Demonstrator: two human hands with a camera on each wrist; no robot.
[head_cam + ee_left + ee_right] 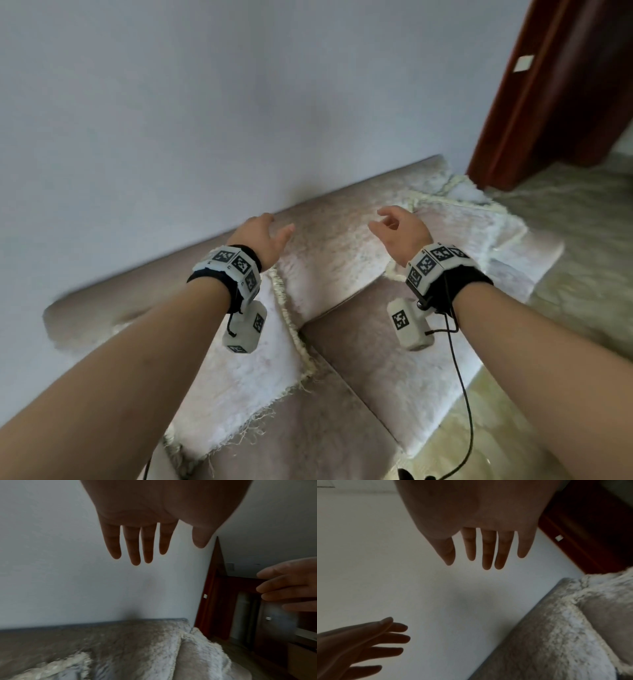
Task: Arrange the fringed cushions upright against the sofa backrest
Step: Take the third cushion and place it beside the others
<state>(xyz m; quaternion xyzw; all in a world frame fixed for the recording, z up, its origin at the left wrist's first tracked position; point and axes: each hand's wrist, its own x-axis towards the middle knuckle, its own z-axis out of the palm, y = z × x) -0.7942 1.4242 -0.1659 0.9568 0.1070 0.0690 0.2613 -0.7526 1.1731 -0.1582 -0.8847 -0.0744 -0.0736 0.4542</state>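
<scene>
A white fluffy fringed cushion [335, 253] leans against the beige sofa backrest [102, 308] in the middle. Another fringed cushion [253, 387] lies lower on the left, across the seat [359, 342]. A third one [472, 226] sits at the sofa's far right end. My left hand [270, 236] and right hand [397, 229] hover just above the middle cushion's top edge, apart from each other and holding nothing. The left wrist view shows straight, spread fingers [137, 545] over the cushion [154, 649]. In the right wrist view the fingers [488, 547] are straight too, with the cushion [556, 635] below.
A plain white wall [205, 102] rises right behind the sofa. A dark red wooden door frame [548, 85] stands past the sofa's right end, with pale tiled floor [582, 240] beside it. A black cable [462, 394] hangs from my right wrist.
</scene>
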